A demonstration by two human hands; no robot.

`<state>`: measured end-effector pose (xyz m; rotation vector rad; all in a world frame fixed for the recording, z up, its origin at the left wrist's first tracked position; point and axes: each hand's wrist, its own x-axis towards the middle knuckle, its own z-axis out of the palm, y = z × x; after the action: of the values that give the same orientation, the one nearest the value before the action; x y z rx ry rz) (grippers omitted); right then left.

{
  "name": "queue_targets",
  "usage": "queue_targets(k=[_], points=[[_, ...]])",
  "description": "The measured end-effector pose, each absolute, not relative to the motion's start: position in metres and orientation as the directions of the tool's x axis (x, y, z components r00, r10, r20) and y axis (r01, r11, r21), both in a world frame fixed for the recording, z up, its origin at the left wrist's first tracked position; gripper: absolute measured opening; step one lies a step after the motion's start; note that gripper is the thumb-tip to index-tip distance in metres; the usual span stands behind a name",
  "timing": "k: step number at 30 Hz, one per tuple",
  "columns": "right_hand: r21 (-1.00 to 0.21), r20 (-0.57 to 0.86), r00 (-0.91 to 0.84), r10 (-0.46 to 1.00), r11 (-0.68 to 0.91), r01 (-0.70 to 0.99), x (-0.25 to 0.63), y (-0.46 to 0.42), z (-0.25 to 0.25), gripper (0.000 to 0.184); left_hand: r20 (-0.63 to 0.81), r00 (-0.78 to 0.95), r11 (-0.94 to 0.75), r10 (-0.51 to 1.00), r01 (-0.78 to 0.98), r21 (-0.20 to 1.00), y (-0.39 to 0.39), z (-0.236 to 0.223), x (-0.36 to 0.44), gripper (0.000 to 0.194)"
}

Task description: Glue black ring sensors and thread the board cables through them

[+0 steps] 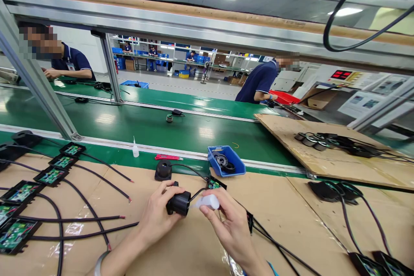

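My left hand (pixel 161 209) is closed around a black plastic housing (pixel 180 203), whose squared end faces right. In my right hand (pixel 230 220) is a small white squeeze bottle (pixel 209 201), tilted so that its narrow tip points at the housing's end. Whether the tip touches the housing I cannot tell. A black cable runs behind both hands towards a green circuit board (pixel 214 184) in a black case. Just beyond my left hand sits a black square-based part (pixel 163 170) with a cable.
Cased circuit boards (pixel 51 175) with black cables lie at left. A blue bin (pixel 227 160) holds black rings; a red cutter (pixel 168 157) and white dropper bottle (pixel 135 148) lie nearby. A green conveyor (pixel 142 123) runs behind. Co-workers (pixel 261 79) stand beyond. A metal frame crosses overhead.
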<state>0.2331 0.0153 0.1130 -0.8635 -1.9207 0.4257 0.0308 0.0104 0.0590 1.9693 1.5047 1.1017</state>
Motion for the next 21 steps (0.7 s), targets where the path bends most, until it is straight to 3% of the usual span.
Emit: queue_targets(k=[21], points=[[-0.569,0.632,-0.322,0.705,0.704,0.425,0.2311,0.0130,0.1098,0.008,0.329,0.102,-0.323,0.939,0.591,0.739,0.0094,0.0636,0.0313,0.050]])
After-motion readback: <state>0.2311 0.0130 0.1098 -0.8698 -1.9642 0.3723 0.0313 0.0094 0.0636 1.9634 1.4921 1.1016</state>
